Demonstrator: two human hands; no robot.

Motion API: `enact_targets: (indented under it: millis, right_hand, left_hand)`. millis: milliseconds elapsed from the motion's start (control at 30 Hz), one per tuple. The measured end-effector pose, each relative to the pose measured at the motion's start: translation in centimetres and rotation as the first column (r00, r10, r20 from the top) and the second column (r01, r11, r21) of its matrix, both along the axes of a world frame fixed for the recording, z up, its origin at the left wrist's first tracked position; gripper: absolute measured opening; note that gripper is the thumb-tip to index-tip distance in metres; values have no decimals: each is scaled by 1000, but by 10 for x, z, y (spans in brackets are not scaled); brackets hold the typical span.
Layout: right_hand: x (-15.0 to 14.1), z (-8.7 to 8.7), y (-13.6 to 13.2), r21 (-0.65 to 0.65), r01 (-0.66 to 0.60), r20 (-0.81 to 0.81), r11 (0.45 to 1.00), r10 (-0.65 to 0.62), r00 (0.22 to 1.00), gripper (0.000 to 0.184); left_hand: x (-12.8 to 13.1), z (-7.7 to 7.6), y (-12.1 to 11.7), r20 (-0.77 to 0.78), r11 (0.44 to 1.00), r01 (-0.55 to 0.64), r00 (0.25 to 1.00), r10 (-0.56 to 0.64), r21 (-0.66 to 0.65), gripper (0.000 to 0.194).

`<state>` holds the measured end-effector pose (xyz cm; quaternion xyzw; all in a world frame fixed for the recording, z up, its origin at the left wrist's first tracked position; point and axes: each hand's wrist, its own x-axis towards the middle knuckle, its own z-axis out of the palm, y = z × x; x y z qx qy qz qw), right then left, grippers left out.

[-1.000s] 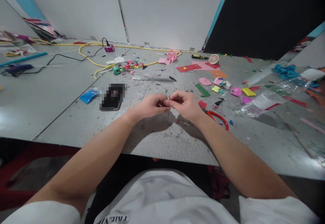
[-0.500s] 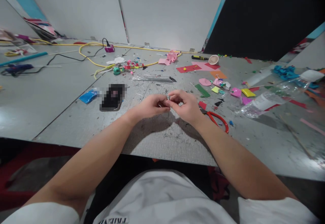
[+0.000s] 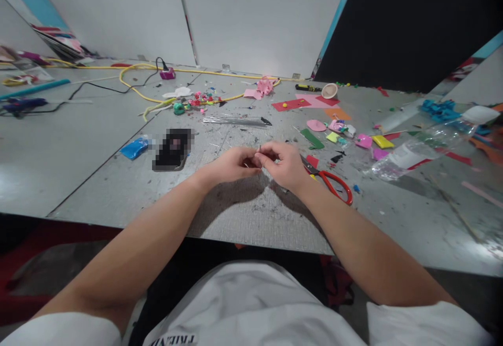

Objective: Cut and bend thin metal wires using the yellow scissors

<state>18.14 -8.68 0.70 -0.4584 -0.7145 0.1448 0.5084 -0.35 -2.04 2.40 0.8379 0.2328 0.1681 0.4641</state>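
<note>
Above the grey table, my left hand and my right hand meet fingertip to fingertip. Both are closed in a pinch. A thin pale sliver shows between the fingers of the left hand, too small to name. What the right fingers pinch is hidden. Red-handled scissors lie just right of my right hand, with a red scrap by their blades. Beyond the hands lies a bundle of thin silvery wires or sticks with a black tip. A phone-like dark object, blurred out, rests left of my left hand.
A blue packet lies at left. Farther back run a yellow cable and a purple plug adapter. A clear plastic bottle lies on its side at right, near coloured clay packets and a green strip.
My right hand has turned and shifted slightly left, uncovering more of the scissors' blades. A pale sliver now shows at my left fingers. The whole view has shifted a little.
</note>
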Motion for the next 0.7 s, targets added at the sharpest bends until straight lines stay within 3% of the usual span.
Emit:
enact_targets:
  millis: [167,300,367,500,700]
  right_hand:
    - [-2,-5,3,-121,62,-3,991,-63,998,21]
    - [-2,-12,8,-253,65,-184,965,-114,976,26]
    - [-1,-13,11,-284,49,-285,958,-133,949,27]
    - [-2,-13,15,-237,107,-306,965,-179,935,27]
    - [6,-10,18,-97,133,-143,986,-146,979,24]
  left_hand:
    - [0,-5,3,-113,1000,20,993,-18,21,15]
    - [1,-5,4,-116,999,-48,992,49,16,12]
    - [2,-3,4,-67,995,-83,995,80,-48,14]
    - [6,1,0,74,969,-114,988,133,-218,24]
    - [8,6,-2,109,957,-174,973,204,-230,17]
